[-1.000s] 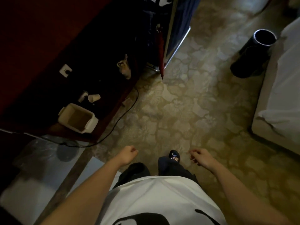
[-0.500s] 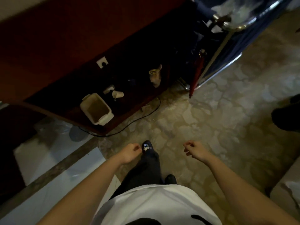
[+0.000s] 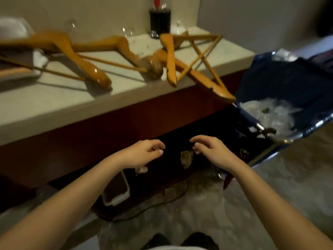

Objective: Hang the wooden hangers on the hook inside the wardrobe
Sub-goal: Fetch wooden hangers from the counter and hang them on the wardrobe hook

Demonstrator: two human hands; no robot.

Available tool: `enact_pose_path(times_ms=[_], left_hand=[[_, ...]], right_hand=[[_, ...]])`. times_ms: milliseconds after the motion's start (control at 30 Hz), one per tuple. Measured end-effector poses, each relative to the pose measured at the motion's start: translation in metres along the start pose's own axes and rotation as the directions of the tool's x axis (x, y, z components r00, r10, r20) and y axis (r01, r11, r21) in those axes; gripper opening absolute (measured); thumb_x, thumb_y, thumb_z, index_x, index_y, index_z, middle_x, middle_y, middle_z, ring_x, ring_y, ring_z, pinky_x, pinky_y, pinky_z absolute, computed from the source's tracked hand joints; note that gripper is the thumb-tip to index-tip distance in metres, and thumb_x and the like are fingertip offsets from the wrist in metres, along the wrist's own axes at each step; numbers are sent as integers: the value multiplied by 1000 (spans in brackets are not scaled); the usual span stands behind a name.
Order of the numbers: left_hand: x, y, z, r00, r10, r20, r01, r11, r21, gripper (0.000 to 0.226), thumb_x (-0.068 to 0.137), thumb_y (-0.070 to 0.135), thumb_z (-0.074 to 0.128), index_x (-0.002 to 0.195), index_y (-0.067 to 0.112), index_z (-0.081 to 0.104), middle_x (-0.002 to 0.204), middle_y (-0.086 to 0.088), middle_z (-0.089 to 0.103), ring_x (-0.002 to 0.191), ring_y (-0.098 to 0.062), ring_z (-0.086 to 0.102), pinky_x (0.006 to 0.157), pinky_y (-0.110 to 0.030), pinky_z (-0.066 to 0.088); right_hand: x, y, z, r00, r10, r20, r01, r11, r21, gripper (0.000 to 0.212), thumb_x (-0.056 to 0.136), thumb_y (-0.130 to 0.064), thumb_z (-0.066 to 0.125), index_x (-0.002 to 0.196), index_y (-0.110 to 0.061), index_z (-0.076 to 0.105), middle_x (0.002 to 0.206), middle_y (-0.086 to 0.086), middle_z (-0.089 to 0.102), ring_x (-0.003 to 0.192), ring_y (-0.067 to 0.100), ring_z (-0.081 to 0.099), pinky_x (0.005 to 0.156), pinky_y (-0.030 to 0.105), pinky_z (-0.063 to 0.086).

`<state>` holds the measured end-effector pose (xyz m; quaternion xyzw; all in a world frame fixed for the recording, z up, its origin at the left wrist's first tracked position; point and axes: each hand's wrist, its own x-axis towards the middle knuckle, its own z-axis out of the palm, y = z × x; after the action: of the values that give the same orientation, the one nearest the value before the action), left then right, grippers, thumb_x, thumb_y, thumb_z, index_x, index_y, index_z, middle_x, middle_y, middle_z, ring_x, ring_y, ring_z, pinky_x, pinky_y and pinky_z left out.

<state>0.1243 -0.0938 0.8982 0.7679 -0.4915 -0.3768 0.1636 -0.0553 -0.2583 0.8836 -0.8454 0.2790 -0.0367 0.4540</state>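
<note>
Several wooden hangers lie scattered on a pale countertop. One hanger sits at the left, another hanger in the middle, and a tangled pair of hangers at the right juts over the counter's front edge. My left hand and my right hand hover side by side below the counter edge, fingers loosely curled, holding nothing. No wardrobe or hook is in view.
A dark glass jar and clear glasses stand at the back of the counter. A blue cart with plastic inside stands at the right. Under the counter sit a white bin and a cable. Patterned carpet lies below.
The view has swung up from the floor to the countertop, bringing the hangers into sight. Both hands have risen in front of me and loosened from near-fists.
</note>
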Motion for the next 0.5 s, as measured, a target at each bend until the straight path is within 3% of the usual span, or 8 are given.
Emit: enact_pose_path(times_ms=[133,267,500], left_hand=[[-4,47,-60,984,113,-137,-99,989,110,32,95,39,44,126,32,51,124,13,58,114,-5,54,101,-32,46],[-19,90,-101,957,165,-237,-122,975,184,30,94,37,45,122,34,54,117,19,57,108,3,53,93,-19,44],[-23,134,-138,922,177,-344,-101,968,229,31,93,38,45,121,33,55,115,15,61,106,-2,57,92,-27,50]], right_hand=[[11,-63,-51,978,-206,29,208,969,-134,24,96,-29,46,116,-28,60,102,-13,64,90,1,63,84,25,50],[11,-109,-84,927,-354,119,372,906,-200,27,94,-33,48,118,-32,58,108,-16,62,100,-2,58,91,27,49],[36,-151,-134,858,-483,176,514,811,-281,24,93,-32,48,115,-37,57,104,-15,63,95,0,58,81,22,52]])
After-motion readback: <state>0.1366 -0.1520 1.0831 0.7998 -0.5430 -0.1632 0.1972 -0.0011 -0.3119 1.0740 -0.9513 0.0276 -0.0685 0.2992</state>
